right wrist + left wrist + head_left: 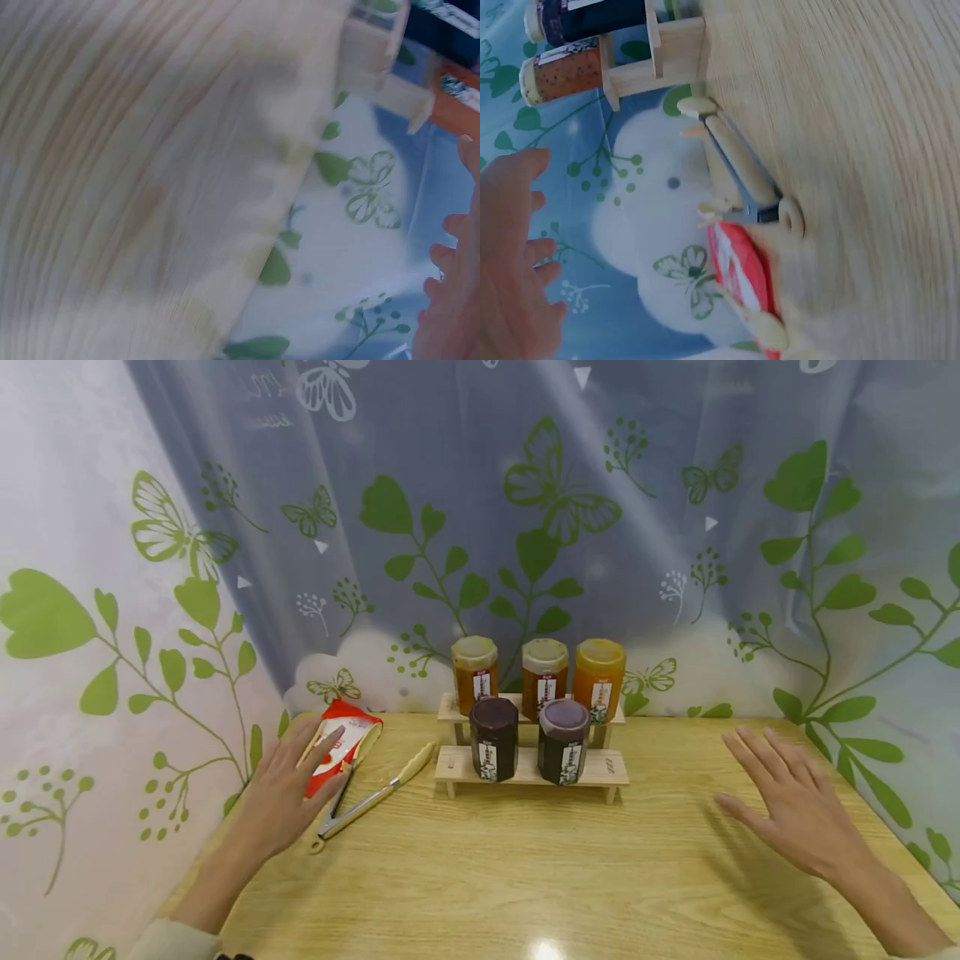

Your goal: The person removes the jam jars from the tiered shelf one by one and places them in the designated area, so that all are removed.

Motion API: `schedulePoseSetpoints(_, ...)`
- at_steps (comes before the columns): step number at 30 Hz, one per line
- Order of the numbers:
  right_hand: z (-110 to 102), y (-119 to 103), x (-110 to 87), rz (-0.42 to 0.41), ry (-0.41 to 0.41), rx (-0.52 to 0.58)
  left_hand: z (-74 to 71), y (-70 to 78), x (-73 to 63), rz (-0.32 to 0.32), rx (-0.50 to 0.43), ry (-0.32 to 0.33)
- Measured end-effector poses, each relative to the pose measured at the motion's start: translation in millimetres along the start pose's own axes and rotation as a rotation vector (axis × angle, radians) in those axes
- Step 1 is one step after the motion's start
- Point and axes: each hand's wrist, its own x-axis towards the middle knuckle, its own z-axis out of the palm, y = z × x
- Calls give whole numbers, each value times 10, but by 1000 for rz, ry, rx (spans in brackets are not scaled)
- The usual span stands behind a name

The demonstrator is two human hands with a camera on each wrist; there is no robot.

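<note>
Empty and loosely spread, my left hand (pixel 285 800) hung at eight o'clock, my right hand (pixel 798 814) at four. Tongs (pixel 362 809) lay at seven, beside the packet (pixel 352 727) (soft and light, I guessed); their stiff arms seemed best gripped midway.

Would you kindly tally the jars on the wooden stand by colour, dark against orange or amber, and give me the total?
Dark jars: 2
Orange or amber jars: 3
Total: 5 jars
</note>
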Motion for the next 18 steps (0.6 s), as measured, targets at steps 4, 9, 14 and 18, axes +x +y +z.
schedulePoseSetpoints(4,2,-164,76,73,-45,229,93,90,11,-74,-175,-47)
schedulePoseSetpoints(9,-16,-345,179,101,-90,493,232,235,40,-166,-400,-139)
schedulePoseSetpoints(14,-27,-507,280,180,-206,666,397,376,100,-227,-547,-186)
schedulePoseSetpoints(18,15,-617,366,211,-261,776,528,478,153,-285,-637,-216)
